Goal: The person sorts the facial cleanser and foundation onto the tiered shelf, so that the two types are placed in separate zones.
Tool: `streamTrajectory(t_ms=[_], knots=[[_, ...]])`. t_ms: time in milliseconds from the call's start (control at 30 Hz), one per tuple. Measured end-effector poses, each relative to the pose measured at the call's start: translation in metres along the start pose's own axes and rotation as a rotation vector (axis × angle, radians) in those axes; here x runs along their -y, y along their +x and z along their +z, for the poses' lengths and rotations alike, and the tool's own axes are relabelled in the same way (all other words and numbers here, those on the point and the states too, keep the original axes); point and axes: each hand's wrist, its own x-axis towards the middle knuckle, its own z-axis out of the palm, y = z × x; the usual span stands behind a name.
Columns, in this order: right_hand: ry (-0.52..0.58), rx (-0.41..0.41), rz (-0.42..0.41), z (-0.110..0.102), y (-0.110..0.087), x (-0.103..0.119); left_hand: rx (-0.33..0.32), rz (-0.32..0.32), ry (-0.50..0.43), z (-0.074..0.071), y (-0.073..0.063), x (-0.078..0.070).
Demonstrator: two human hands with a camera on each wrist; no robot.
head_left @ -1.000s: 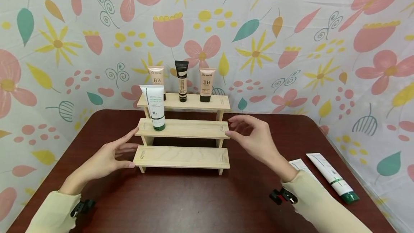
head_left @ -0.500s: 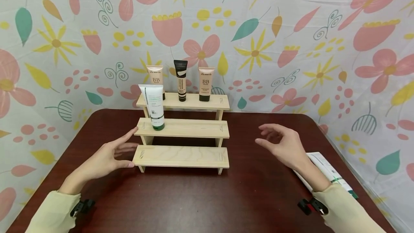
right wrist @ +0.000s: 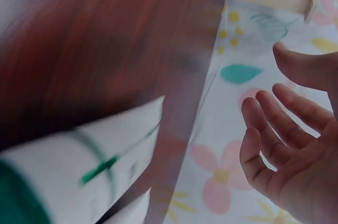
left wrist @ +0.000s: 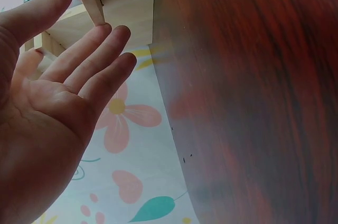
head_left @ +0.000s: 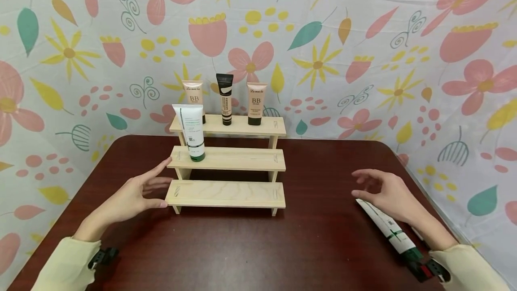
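A three-tier wooden display stand (head_left: 226, 193) stands on the table. My left hand (head_left: 131, 199) touches its left end with thumb and fingertips, the fingers extended; the left wrist view shows the palm (left wrist: 50, 113) beside the wood. On the middle tier a white tube with a green cap (head_left: 193, 131) stands upright at the left. My right hand (head_left: 389, 194) is in the air at the right, fingers loosely bent and holding nothing, over a white green-capped tube (head_left: 389, 228) that lies on the table. A second white tube (right wrist: 132, 211) lies beside it, mostly hidden by the hand and forearm in the head view.
On the top tier stand two beige BB tubes (head_left: 256, 102) and, between them, a black-and-beige tube (head_left: 225, 102). The dark red-brown table (head_left: 242, 250) ends at a wall covering with a flower print (head_left: 323, 21) behind and on both sides.
My right hand has left the right end of the stand and moved right, over the lying white tubes. My left hand has stayed at the stand's left end.
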Motion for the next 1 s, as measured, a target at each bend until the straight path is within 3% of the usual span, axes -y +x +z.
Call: streamTrajectory(t_ms=[267, 467, 600, 800, 1000], knots=[[-0.043, 0.128, 0.066, -0.008, -0.013, -0.03, -0.001, 0.002, 0.004, 0.0, 0.0, -0.001], [-0.019, 0.193, 0.056, -0.014, -0.024, -0.048, 0.002, 0.007, -0.004, 0.001, 0.0, 0.0], [0.029, 0.262, 0.06, -0.02, -0.033, -0.061, 0.004, 0.006, -0.003, 0.001, 0.0, 0.001], [0.134, 0.418, 0.141, -0.031, -0.046, -0.075, 0.002, 0.005, -0.004, 0.0, 0.001, 0.001], [0.278, 0.494, 0.135, -0.033, -0.053, -0.086, -0.001, 0.004, -0.001, 0.0, 0.0, 0.001]])
